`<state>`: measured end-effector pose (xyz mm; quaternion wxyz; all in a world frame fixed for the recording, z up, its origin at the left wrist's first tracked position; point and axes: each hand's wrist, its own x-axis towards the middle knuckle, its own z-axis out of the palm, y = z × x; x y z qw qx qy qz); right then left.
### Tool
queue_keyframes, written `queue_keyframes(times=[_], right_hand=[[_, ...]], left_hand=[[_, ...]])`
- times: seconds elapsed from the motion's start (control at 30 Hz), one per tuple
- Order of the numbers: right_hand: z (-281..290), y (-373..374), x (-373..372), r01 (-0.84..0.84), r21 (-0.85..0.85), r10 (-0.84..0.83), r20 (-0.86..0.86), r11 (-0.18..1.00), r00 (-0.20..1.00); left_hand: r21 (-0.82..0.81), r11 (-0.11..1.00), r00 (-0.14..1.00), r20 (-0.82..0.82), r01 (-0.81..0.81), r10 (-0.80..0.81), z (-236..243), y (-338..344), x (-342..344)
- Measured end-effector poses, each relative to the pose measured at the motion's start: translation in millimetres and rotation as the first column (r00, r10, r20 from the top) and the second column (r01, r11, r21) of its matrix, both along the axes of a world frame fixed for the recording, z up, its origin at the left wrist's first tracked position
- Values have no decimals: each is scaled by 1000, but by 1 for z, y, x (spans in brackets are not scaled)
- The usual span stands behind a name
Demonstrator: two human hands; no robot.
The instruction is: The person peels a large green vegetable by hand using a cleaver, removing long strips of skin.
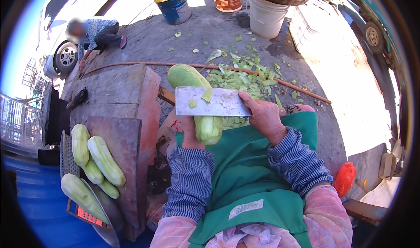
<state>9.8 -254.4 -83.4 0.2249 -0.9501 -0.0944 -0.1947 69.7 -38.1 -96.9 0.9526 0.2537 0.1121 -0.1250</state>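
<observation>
My right hand (266, 116) grips the handle end of a wide cleaver (227, 102), whose blade lies level across a long green gourd (188, 75). Two bits of green peel cling to the blade. The near end of the gourd is peeled and pale; its far end still has darker skin. At the gourd's left side is my left hand (189, 130), holding it above my lap. Its fingers are hidden by the blade and the gourd.
Several peeled gourds (106, 160) rest on a worn wooden bench (105, 92) and metal pans at left. Peelings (249, 75) and a long stick (302, 89) lie on the ground ahead. Buckets (267, 18) stand beyond. Another person (98, 31) crouches by a vehicle at far left.
</observation>
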Motion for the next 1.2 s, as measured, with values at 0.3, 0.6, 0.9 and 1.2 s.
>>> queue_keyframes(times=[0.3,0.6,0.9,1.2], right_hand=[[51,24,-51,-59,298,131,-228,953,965],[64,50,-68,-224,218,237,-38,950,971],[71,45,-75,-274,-4,273,-78,962,959],[62,49,-59,-238,42,236,41,970,971]], left_hand=[[-73,960,961,-45,269,-272,7,16,10],[-331,935,984,165,123,-71,-14,2,25],[-475,879,998,65,40,-11,3,13,13],[-438,849,941,282,297,-184,-25,20,33]])
